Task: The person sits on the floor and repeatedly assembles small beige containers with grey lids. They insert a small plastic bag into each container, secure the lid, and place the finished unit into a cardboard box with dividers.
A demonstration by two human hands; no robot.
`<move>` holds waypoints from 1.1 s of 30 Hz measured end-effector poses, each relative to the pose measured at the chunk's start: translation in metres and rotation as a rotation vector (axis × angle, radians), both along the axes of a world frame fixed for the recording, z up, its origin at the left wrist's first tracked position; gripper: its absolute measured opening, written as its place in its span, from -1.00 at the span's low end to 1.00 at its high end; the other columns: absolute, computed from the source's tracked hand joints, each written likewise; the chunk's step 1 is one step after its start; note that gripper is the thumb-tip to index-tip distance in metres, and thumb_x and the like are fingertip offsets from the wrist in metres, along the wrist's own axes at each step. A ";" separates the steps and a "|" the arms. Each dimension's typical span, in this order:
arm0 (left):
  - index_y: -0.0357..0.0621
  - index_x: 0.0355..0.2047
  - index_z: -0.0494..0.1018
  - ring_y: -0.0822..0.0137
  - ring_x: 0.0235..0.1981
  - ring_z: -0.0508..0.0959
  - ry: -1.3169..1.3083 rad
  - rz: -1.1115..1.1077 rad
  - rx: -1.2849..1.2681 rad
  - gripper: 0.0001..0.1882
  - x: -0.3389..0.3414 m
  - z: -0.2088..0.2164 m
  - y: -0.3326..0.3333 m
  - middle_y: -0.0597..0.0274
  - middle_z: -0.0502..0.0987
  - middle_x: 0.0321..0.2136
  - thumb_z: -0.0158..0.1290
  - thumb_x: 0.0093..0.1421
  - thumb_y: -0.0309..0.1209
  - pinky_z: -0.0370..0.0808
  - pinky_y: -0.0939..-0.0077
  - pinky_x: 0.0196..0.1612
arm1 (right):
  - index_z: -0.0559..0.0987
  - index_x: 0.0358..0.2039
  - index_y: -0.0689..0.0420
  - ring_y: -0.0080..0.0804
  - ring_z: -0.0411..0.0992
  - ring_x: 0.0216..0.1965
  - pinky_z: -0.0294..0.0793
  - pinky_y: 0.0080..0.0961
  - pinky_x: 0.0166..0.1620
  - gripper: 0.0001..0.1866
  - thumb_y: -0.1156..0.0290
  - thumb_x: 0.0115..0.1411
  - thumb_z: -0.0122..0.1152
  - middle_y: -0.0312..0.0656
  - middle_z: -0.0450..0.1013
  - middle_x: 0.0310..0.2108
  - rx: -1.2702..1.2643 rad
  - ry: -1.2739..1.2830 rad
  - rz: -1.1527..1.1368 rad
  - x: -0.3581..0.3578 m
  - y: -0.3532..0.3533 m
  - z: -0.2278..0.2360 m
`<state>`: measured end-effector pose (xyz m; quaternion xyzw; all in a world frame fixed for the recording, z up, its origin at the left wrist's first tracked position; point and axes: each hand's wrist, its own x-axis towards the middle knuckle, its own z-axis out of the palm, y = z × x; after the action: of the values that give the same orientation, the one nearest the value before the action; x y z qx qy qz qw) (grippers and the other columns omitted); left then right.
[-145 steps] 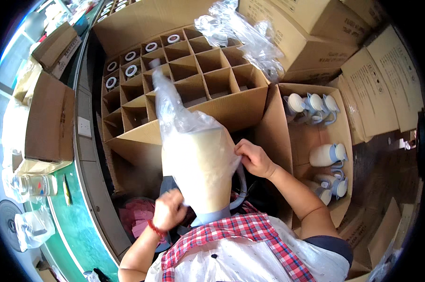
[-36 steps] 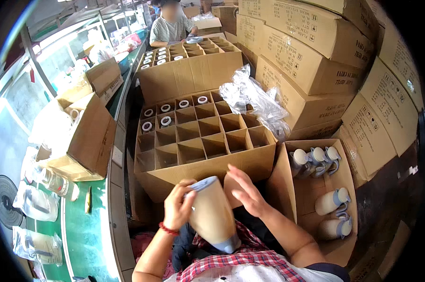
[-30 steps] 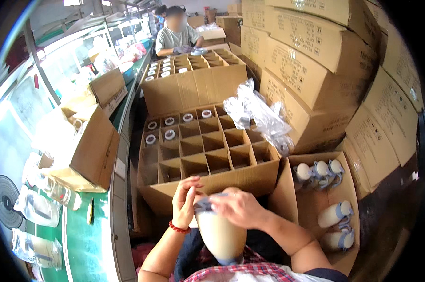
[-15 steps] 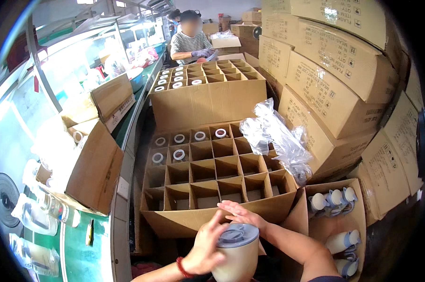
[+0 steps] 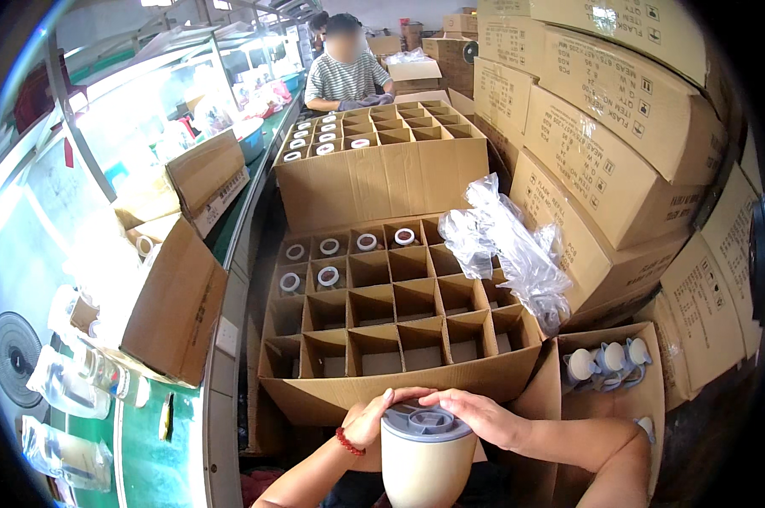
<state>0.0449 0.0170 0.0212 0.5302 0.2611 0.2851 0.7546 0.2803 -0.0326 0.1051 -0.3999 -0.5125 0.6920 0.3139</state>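
Right below me stands a cream flask (image 5: 429,470), upright, with a round grey lid (image 5: 428,421) on top. My left hand (image 5: 372,420) curves against the left and far side of the lid. From the right, my right hand (image 5: 482,416) lies along the lid's rim, fingers together. The fingertips of both hands meet at the far edge. Just beyond them is an open carton (image 5: 382,391) with cardboard dividers. Several glass liners with pale rims, such as this one (image 5: 328,277), sit in its far and left cells. The flask's base is out of view.
Clear plastic bags (image 5: 509,254) drape over the carton's right edge. At right, an open box (image 5: 560,440) holds jugs (image 5: 582,365); stacked cartons (image 5: 619,169) rise behind. A green workbench (image 5: 137,449) with a cutter (image 5: 166,416) runs left. A co-worker (image 5: 346,72) stands beyond a second divided carton (image 5: 382,179).
My left hand has moved from beside the flask up onto the lid's edge. My right hand has come back from beyond the lid onto its right rim.
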 end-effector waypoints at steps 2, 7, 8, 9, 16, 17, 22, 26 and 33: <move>-0.32 0.28 0.17 0.12 0.30 0.24 -0.096 -0.012 0.127 -0.22 -0.001 -0.011 0.004 -0.04 0.20 0.30 -0.47 0.40 0.14 0.11 0.29 0.34 | 0.35 0.18 0.26 -0.44 0.26 0.18 0.19 -0.49 0.26 -0.50 0.12 0.46 -0.20 -0.16 0.34 0.12 -0.077 0.067 -0.073 -0.007 0.009 -0.010; -0.27 0.36 -0.02 -0.13 0.39 0.02 0.143 0.127 0.770 -0.13 -0.004 0.067 -0.014 -0.28 -0.05 0.37 -0.23 0.29 0.18 -0.01 0.05 0.36 | 0.22 0.28 0.21 -0.30 0.16 0.31 0.11 -0.32 0.35 -0.38 0.01 0.41 -0.20 -0.02 0.24 0.26 -0.361 0.398 0.166 -0.016 0.066 -0.076; -0.36 0.35 -0.04 -0.15 0.36 0.08 0.281 0.103 0.975 -0.06 0.000 0.082 -0.016 -0.25 -0.06 0.37 -0.22 0.27 0.23 0.03 0.01 0.34 | 0.22 0.29 0.19 -0.31 0.16 0.32 0.09 -0.25 0.36 -0.35 -0.05 0.39 -0.17 -0.04 0.24 0.26 -0.453 0.573 0.330 -0.018 0.079 -0.101; -0.36 0.35 -0.05 -0.15 0.35 0.10 0.439 0.039 1.095 -0.04 0.007 0.099 -0.025 -0.26 -0.06 0.37 -0.16 0.25 0.22 0.05 0.00 0.33 | 0.24 0.27 0.19 -0.26 0.19 0.30 0.12 -0.22 0.34 -0.35 -0.06 0.38 -0.16 -0.01 0.25 0.25 -0.272 0.700 0.477 -0.031 0.090 -0.112; -0.21 0.36 0.01 -0.08 0.32 0.18 0.018 -0.081 1.035 -0.17 0.031 0.116 -0.002 -0.21 -0.04 0.37 -0.04 0.30 0.08 0.16 0.07 0.31 | 0.38 0.14 0.20 -0.27 0.38 0.13 0.36 -0.28 0.18 -0.46 0.02 0.40 -0.16 -0.05 0.42 0.08 -0.430 0.180 0.061 -0.057 0.114 -0.134; -0.21 0.34 0.06 0.00 0.32 0.20 0.025 -0.039 0.878 -0.23 0.011 0.118 0.008 -0.17 0.04 0.34 0.01 0.30 -0.02 0.17 0.09 0.31 | 0.34 0.18 0.16 -0.27 0.37 0.13 0.36 -0.24 0.17 -0.47 0.03 0.42 -0.19 -0.08 0.39 0.11 -0.142 0.300 0.074 -0.027 0.098 -0.118; -0.25 0.35 -0.02 0.06 0.27 0.25 0.144 0.250 0.205 -0.13 -0.029 -0.013 0.011 -0.11 0.20 0.26 -0.35 0.33 0.26 0.22 0.13 0.30 | 0.32 0.18 0.19 -0.39 0.22 0.23 0.15 -0.44 0.28 -0.52 0.11 0.45 -0.25 -0.11 0.28 0.20 -0.158 0.065 -0.025 -0.008 0.038 0.007; -0.29 0.37 -0.06 -0.03 0.35 0.10 0.112 0.200 0.549 0.06 -0.005 0.030 -0.005 -0.13 0.00 0.37 -0.38 0.21 0.42 0.03 0.06 0.35 | 0.26 0.25 0.27 -0.33 0.14 0.31 0.07 -0.41 0.34 -0.42 0.07 0.44 -0.24 -0.07 0.24 0.25 -0.265 0.080 -0.024 -0.012 0.047 -0.027; -0.25 0.35 0.00 -0.12 0.40 -0.02 0.218 -0.189 1.226 -0.10 0.050 0.141 -0.020 -0.24 -0.06 0.37 -0.12 0.26 0.20 -0.16 -0.14 0.37 | 0.30 0.22 0.19 -0.22 0.30 0.22 0.32 -0.24 0.20 -0.34 -0.12 0.40 -0.26 -0.04 0.32 0.21 -0.399 0.399 0.436 -0.122 0.120 -0.154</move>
<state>0.0949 -0.0026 0.1622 0.9133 0.0778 0.2593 0.3043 0.1587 0.0878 -0.0486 -0.1916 -0.3692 0.8936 0.1685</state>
